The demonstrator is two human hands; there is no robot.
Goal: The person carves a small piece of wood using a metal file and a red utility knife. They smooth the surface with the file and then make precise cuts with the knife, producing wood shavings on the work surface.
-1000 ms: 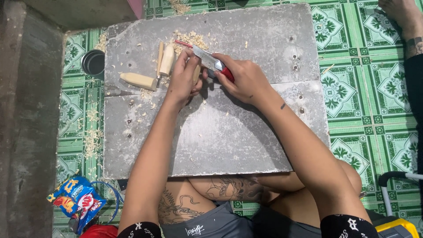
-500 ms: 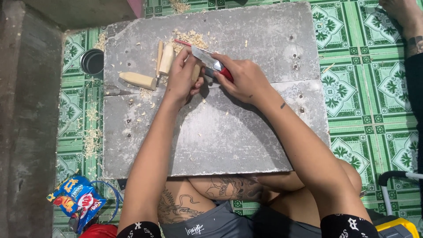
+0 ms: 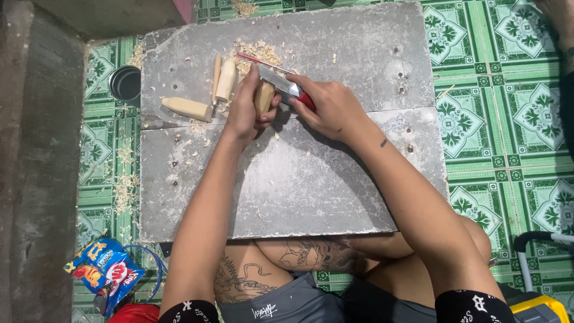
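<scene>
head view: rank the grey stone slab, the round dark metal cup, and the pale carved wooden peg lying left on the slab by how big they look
1. Grey stone slab, by far the largest.
2. Pale carved wooden peg and round dark metal cup: similar in apparent size, so no ranking between them.

The left hand covers most of the wooden piece, so its full shape cannot be told. The right hand hides most of the knife's red handle. Right of the bench, a yellow object is cut by the picture's edge.
</scene>
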